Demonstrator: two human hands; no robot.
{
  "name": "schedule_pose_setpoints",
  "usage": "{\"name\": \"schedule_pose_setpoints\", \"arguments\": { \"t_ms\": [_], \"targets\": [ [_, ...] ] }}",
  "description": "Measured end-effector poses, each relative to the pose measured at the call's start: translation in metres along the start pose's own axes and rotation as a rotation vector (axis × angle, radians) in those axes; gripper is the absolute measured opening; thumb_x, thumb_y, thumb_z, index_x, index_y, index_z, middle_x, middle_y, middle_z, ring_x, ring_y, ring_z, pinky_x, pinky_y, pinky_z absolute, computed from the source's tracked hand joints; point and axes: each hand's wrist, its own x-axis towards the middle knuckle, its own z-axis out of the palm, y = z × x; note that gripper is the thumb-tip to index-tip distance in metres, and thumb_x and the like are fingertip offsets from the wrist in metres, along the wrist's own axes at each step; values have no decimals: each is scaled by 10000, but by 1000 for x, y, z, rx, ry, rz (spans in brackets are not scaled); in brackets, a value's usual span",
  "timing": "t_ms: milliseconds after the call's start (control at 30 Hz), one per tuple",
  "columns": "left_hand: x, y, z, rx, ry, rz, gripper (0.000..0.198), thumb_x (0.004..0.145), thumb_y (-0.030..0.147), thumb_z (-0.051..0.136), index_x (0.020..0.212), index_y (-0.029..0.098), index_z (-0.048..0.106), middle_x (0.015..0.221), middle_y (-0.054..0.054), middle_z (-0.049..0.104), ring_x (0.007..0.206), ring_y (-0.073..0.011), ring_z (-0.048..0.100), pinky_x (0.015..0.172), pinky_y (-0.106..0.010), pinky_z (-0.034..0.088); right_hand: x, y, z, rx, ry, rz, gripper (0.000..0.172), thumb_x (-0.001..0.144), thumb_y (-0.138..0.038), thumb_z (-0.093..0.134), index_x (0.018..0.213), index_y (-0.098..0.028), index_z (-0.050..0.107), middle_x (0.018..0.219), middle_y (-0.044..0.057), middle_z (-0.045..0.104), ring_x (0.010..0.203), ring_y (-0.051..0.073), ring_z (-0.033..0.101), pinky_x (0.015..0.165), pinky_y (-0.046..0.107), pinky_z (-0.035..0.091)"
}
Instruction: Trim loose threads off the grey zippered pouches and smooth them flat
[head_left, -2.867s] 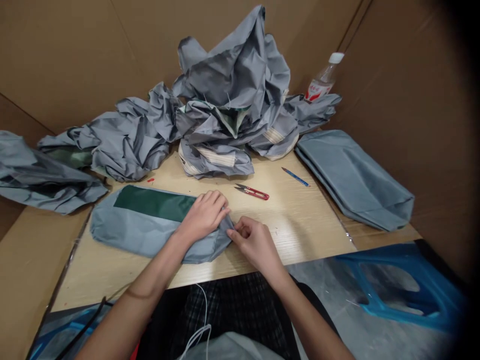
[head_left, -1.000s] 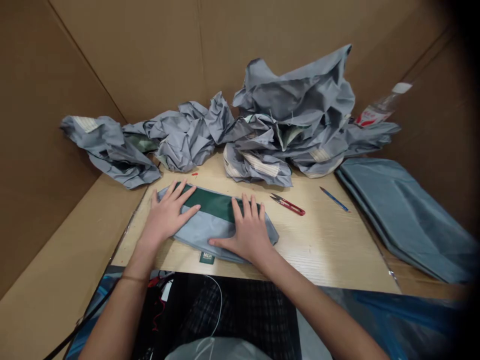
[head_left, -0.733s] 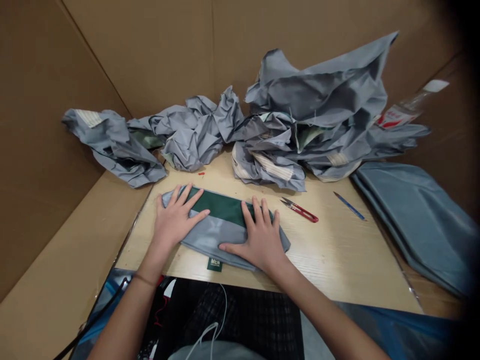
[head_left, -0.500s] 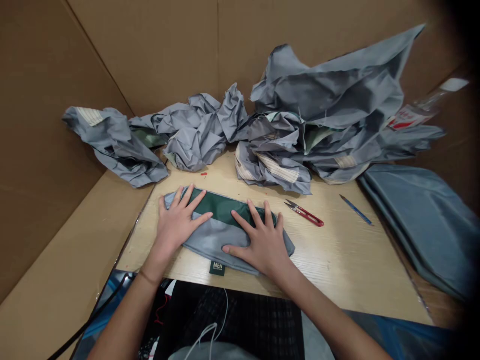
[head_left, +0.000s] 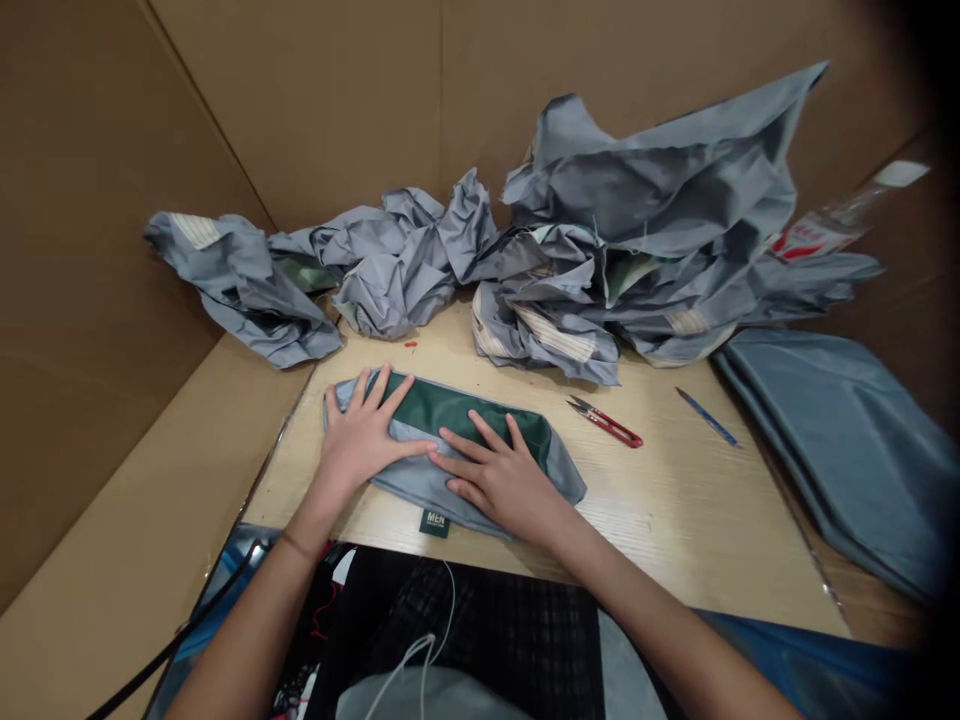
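Note:
A flat grey-blue fabric piece (head_left: 420, 460) with a dark green band (head_left: 442, 408) lies on the wooden board near the front edge. A dark green label (head_left: 434, 522) reading "MEN" sticks out from its lower edge. My left hand (head_left: 356, 435) rests on the left end of the fabric, fingers spread. Flat on the middle and right part lies my right hand (head_left: 510, 485), its fingers apart and pointing left. The left thumb tip meets the fingertips of the right hand.
Crumpled grey fabric pieces (head_left: 405, 265) line the back, with a larger heap (head_left: 660, 200) at the right. Red-handled thread snips (head_left: 606, 422) and a blue pencil (head_left: 707, 417) lie right of my hands. Folded grey-blue fabric (head_left: 847, 440) and a clear bottle (head_left: 825, 228) are farther right.
My right hand has slid left across the fabric and turned, its fingers closer together and now touching the left thumb. My left hand stays on the left end. The view has shifted slightly.

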Motion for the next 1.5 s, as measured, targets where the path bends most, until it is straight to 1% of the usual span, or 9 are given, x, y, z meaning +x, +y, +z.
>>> {"name": "schedule_pose_setpoints", "arguments": {
  "t_ms": [200, 433, 633, 767, 900, 1033, 1200, 1367, 1500],
  "targets": [
    [-5, -6, -16, -175, 31, -36, 555, 954, 597, 323, 1437, 350, 438, 1587, -11, 270, 1477, -298, 214, 1139, -656, 125, 3, -29, -11, 94, -28, 102, 549, 952, -588, 451, 1458, -377, 413, 1585, -64, 216, 1481, 362, 87, 1137, 689, 120],
    [-15, -10, -11, -201, 37, 12, 505, 958, 495, 407, 1438, 343, 446, 1596, -8, 240, 1492, -327, 129, 1144, -645, 34, 2, -38, 11, 5, 30, 40, 608, 928, -644, 442, 1489, -457, 301, 1603, -54, 173, 1472, 411, 37, 1111, 725, 83],
    [-20, -16, -26, -333, 86, 25, 508, 981, 526, 305, 1353, 282, 551, 1544, -63, 371, 1464, -295, 252, 1158, -598, 137, 15, -57, -9, -147, -32, -10, 400, 967, -242, 448, 1336, -107, 524, 1364, 163, 540, 1247, 340, 513, 982, 450, 453],
    [-40, -16, -60, -421, 319, 28, 515, 981, 510, 317, 1354, 218, 519, 1533, -91, 390, 1451, -229, 294, 1181, -489, 192, 18, -55, -46, -175, -3, 22, 256, 954, -123, 388, 1087, -110, 606, 956, 112, 698, 814, 240, 669, 647, 304, 448],
    [-57, -7, -89, -352, 587, 95, 530, 906, 489, 509, 1363, 224, 478, 1510, -91, 421, 1443, -254, 306, 1190, -482, 167, 15, -43, -92, -170, 103, 129, 253, 1009, -237, 372, 1021, -144, 607, 915, 96, 698, 761, 215, 656, 598, 275, 341],
    [-57, 4, -96, -45, 465, 324, 835, 787, 528, 662, 1487, 235, 312, 1512, -101, 416, 1431, -318, 312, 1188, -549, -42, 9, -37, -123, -102, 116, 125, 227, 1002, -250, 421, 967, -162, 628, 874, 63, 689, 769, 174, 630, 620, 251, 314],
    [-45, 10, -101, -46, 418, 429, 753, 826, 417, 664, 1461, 149, 362, 1247, -122, 630, 1152, -268, 581, 1139, -443, 267, -1, -38, -136, -7, 95, 60, 223, 984, -236, 456, 896, -164, 648, 808, 30, 666, 704, 126, 583, 624, 232, 312],
    [-42, 17, -118, -137, 369, 365, 247, 863, 428, 602, 950, 215, 692, 872, -22, 673, 778, -189, 625, 634, -289, 399, -14, -44, -139, 70, 108, 16, 486, 843, -636, 592, 1017, -187, 653, 873, 35, 668, 756, 169, 594, 611, 249, 316],
    [-41, 19, -133, -276, 276, 341, 357, 807, 547, 626, 712, 205, 660, 720, -6, 639, 677, -169, 578, 588, -279, 347, -15, -37, -142, 1, 86, 26, 206, 855, -335, 651, 993, -182, 653, 848, 23, 663, 754, 157, 580, 618, 249, 311]
  ]
}}
